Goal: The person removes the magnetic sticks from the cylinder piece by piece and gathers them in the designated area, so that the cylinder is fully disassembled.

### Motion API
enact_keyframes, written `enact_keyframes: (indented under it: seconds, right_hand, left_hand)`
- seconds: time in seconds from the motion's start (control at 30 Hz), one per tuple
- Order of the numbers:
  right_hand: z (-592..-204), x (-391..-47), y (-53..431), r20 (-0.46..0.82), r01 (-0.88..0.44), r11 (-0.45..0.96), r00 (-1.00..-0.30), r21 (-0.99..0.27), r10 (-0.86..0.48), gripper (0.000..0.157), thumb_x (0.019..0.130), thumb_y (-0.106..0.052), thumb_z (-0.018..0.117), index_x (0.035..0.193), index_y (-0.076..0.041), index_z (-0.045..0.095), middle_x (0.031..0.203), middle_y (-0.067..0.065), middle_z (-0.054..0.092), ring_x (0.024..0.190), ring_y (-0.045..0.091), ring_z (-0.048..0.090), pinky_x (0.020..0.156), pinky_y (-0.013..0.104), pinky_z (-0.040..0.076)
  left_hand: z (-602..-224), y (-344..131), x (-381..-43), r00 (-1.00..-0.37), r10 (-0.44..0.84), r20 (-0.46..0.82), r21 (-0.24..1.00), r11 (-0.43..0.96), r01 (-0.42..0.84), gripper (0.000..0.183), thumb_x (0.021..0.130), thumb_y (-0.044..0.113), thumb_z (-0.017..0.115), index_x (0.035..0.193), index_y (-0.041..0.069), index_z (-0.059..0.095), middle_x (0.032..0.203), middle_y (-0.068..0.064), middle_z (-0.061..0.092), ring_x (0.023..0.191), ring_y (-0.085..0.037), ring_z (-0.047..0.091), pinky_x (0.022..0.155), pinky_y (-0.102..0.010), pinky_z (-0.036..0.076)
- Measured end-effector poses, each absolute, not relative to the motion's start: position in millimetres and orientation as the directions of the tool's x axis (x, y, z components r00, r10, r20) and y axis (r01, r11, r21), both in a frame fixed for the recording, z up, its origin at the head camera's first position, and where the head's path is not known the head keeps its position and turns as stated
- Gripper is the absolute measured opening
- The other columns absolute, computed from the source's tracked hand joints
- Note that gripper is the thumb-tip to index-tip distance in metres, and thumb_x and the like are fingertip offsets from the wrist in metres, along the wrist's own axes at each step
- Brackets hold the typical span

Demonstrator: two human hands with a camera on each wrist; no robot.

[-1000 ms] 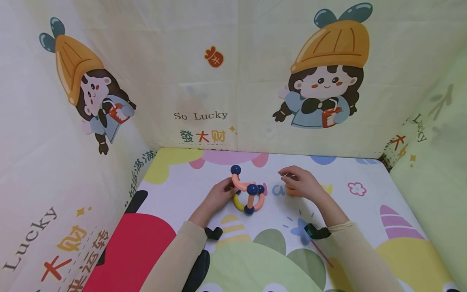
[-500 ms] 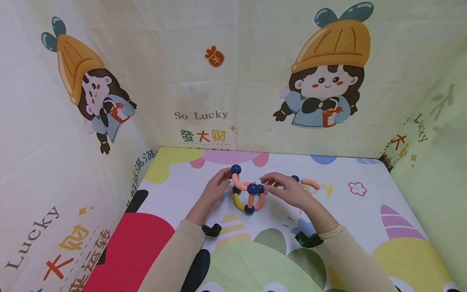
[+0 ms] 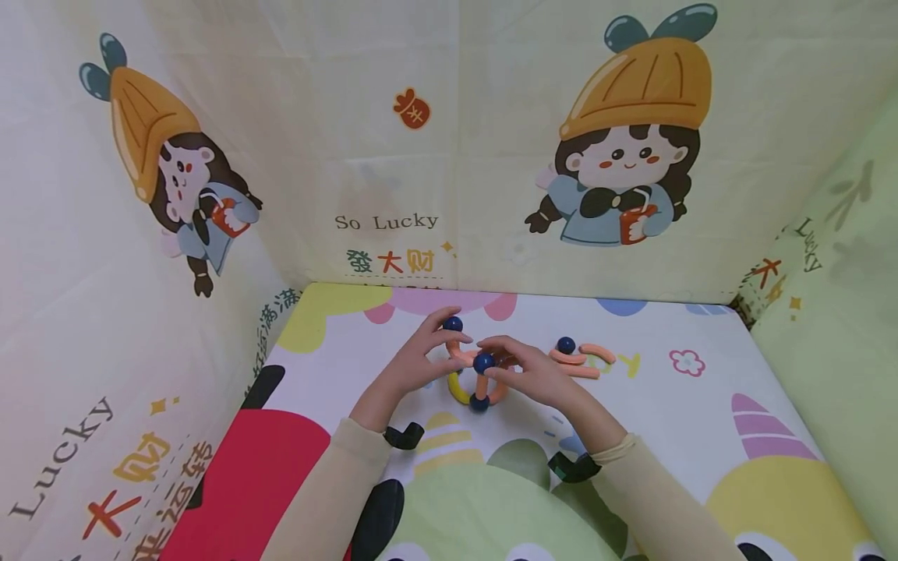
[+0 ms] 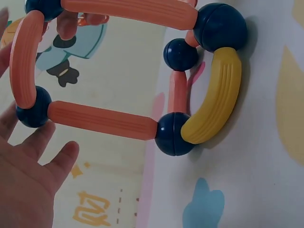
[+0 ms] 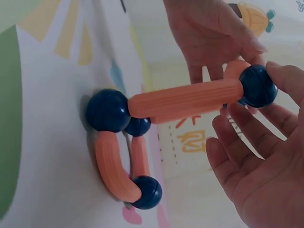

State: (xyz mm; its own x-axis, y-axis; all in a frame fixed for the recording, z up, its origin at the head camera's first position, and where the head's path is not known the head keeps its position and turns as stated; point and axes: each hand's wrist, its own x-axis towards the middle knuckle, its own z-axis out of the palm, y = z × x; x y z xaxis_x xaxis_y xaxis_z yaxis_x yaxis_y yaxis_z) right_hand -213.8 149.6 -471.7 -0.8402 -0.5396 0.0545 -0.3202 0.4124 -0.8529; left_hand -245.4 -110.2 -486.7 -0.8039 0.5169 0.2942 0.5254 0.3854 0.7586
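Observation:
A ball-and-stick building toy stands on the table, with blue balls joined by orange sticks [image 4: 102, 120] and a curved yellow stick [image 4: 216, 97] low down. My right hand [image 3: 533, 378] pinches the blue ball [image 3: 484, 363] at a top corner; in the right wrist view its thumb lies on that ball [image 5: 259, 86] and fingers curl beneath. On the toy's left side, my left hand [image 3: 414, 362] has its fingers spread, near the raised blue ball [image 3: 453, 322] and the curved orange stick [image 4: 26, 59]. In the left wrist view, a left fingertip is right at a ball [image 4: 34, 107].
Right of the toy lie a loose blue ball [image 3: 566, 344], two curved orange sticks [image 3: 598, 353] and a straight orange stick [image 3: 581, 372]. Printed cloth walls [image 3: 491, 257] rise at the back and sides of the patterned table [image 3: 652, 421].
My right hand has come left from the loose pieces onto the toy's top ball. My left hand has moved up from the toy's lower left side and spread its fingers.

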Motion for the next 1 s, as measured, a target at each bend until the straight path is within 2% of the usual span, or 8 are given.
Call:
enact_keyframes:
  seconds: [0.23,0.37,0.6,0.8,1.0]
  right_hand:
    - [-481,-212,142,0.033,-0.275,0.382,-0.846,-0.882,-0.532,0.041,0.095,-0.037,0.066,0.133,-0.035,0.052,0.118,-0.004,0.066,0.102,0.019,0.063,0.088,0.046,0.050]
    - [-484,-210,138,0.047,-0.274,0.367,-0.852,-0.889,-0.521,0.037,0.096,-0.037,0.065,0.131,-0.034,0.053,0.115,-0.003,0.067,0.099,0.021,0.064,0.084,0.043,0.052]
    - [-486,-210,136,0.077,-0.308,0.361,-0.844,-0.880,-0.531,0.034,0.098,-0.033,0.062,0.131,-0.032,0.052,0.108,-0.002,0.067,0.093,0.019,0.064,0.078,0.037,0.053]
    - [-486,-211,136,0.100,-0.325,0.338,-0.835,-0.883,-0.541,0.032,0.099,-0.030,0.060,0.131,-0.030,0.052,0.111,0.003,0.068,0.095,0.019,0.065,0.080,0.043,0.054]
    - [-486,-210,135,0.116,-0.338,0.338,-0.836,-0.878,-0.536,0.032,0.100,-0.025,0.058,0.131,-0.025,0.051,0.117,0.003,0.067,0.102,0.018,0.067,0.085,0.043,0.054]
  left_hand:
    - [-485,-108,-244,-0.778,0.561,0.284,0.749,0.377,0.545,0.020,0.084,0.041,0.078,0.101,0.038,0.071,0.160,0.011,0.026,0.147,-0.019,0.028,0.115,-0.056,0.035]
    - [-487,-109,-246,-0.772,0.564,0.294,0.749,0.366,0.553,0.017,0.084,0.039,0.077,0.100,0.038,0.071,0.158,0.015,0.027,0.145,-0.018,0.029,0.115,-0.054,0.035]
    - [-487,-110,-247,-0.781,0.564,0.269,0.763,0.371,0.530,0.017,0.084,0.037,0.078,0.100,0.036,0.072,0.156,0.014,0.030,0.144,-0.019,0.030,0.116,-0.055,0.034]
    - [-486,-110,-248,-0.787,0.562,0.254,0.773,0.371,0.515,0.016,0.083,0.040,0.077,0.098,0.037,0.073,0.154,0.015,0.031,0.143,-0.017,0.031,0.116,-0.054,0.034]
    - [-483,-111,-247,-0.785,0.567,0.251,0.765,0.380,0.519,0.015,0.083,0.040,0.078,0.097,0.036,0.073,0.155,0.015,0.030,0.143,-0.017,0.031,0.116,-0.053,0.035]
